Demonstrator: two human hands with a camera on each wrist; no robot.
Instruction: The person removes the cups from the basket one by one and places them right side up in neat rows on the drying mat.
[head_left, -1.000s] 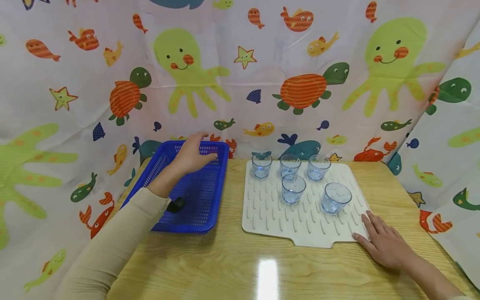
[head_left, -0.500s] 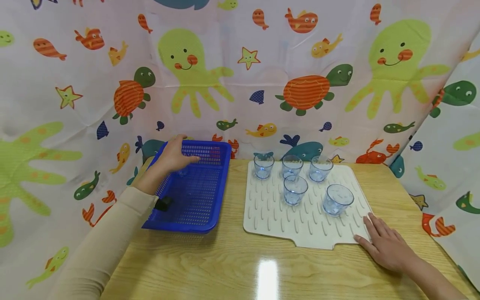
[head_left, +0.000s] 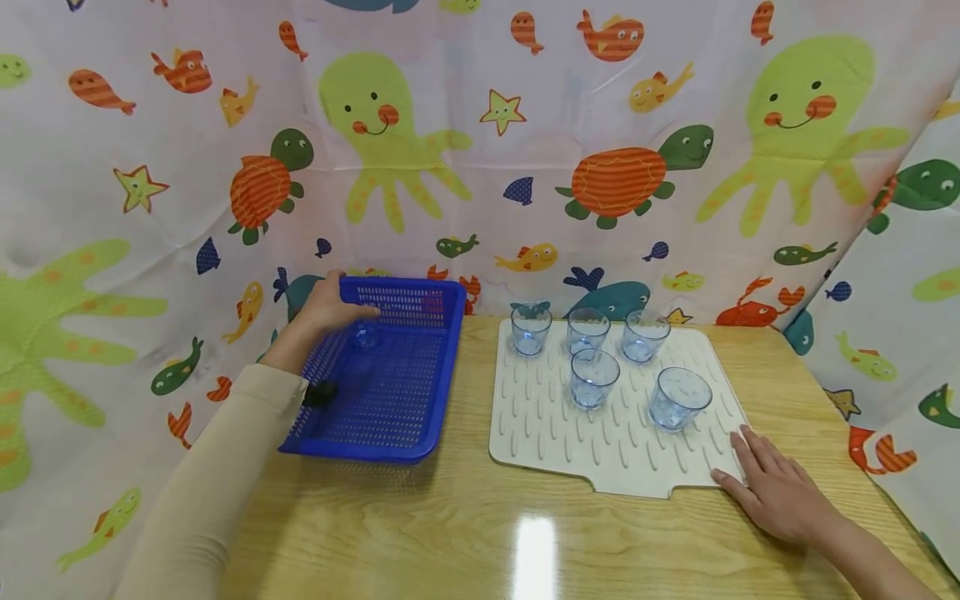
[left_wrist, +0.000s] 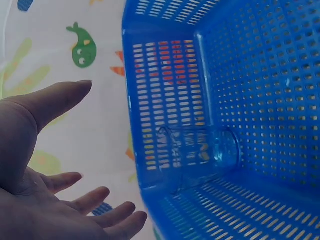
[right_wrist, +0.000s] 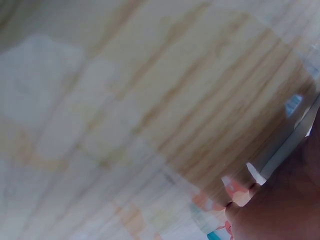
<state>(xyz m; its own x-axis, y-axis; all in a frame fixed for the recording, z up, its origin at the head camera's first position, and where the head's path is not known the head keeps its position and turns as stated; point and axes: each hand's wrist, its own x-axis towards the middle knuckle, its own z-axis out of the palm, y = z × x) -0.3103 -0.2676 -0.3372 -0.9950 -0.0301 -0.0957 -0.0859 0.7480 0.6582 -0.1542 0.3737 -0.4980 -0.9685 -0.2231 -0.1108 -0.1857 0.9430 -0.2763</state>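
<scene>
Glasses: one (head_left: 366, 335) in blue basket (head_left: 420, 417), five on white mat (head_left: 540, 433); left hand (head_left: 324, 304) and right hand (head_left: 776, 492) both open-fingered.

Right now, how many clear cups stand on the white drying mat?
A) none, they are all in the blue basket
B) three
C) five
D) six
C: five cups stand on the mat, three in a back row and two nearer the front; a sixth cup lies on its side in the blue basket.
</scene>
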